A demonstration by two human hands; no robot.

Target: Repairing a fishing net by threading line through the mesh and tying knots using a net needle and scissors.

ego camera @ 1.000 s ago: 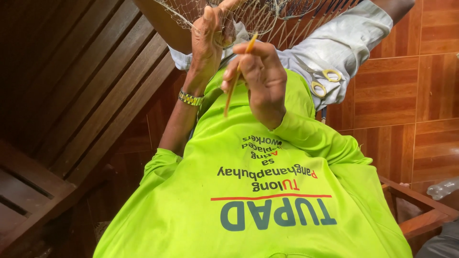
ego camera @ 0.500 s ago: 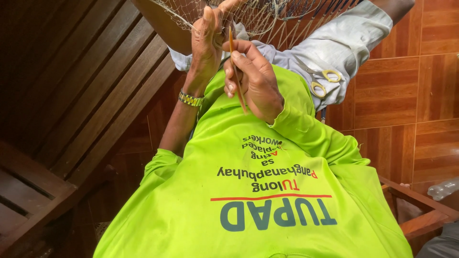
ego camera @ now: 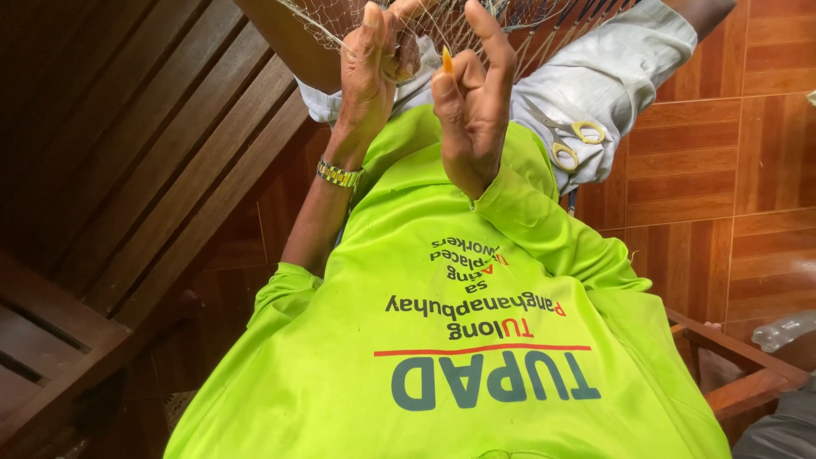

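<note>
Netting (ego camera: 476,21) cut off at top; hands (ego camera: 472,102) hide needle (mostly).

Yellow-handled scissors (ego camera: 571,136) are lying on my grey-trousered thigh (ego camera: 612,76), and a clear plastic bottle (ego camera: 786,330) is resting on the brown tiled floor (ego camera: 748,170).

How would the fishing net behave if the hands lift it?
The fishing net is probably floppy: its thin mesh drapes and sags over the lap. It looks light, being mostly open holes. It may snag on fingers of the right hand.
</note>
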